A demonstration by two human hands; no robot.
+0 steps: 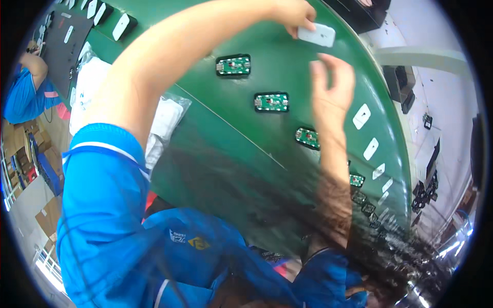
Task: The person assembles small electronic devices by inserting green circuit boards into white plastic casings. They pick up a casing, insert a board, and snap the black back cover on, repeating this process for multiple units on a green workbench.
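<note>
My left arm reaches across the top of the view. Its hand (295, 16) pinches one end of a white rounded rectangular cover (324, 37) over the green mat. Just below that cover, my right hand (333, 84) is raised with thumb and fingers apart, holding nothing. Black casings with green circuit boards run in a slanting row: one circuit board (235, 65) near my left forearm, another circuit board (272, 102) at the middle, and a third circuit board (306, 136) partly hidden by my right forearm. Several more follow beyond it, partly hidden by dark hair.
White covers such as this white cover (361, 116) line the right edge of the green table (221, 133). Clear plastic bags (167, 120) with white pieces lie by my left upper arm. A black box (367, 13) stands at the far right. A co-worker in a blue sleeve (24, 95) sits at far left.
</note>
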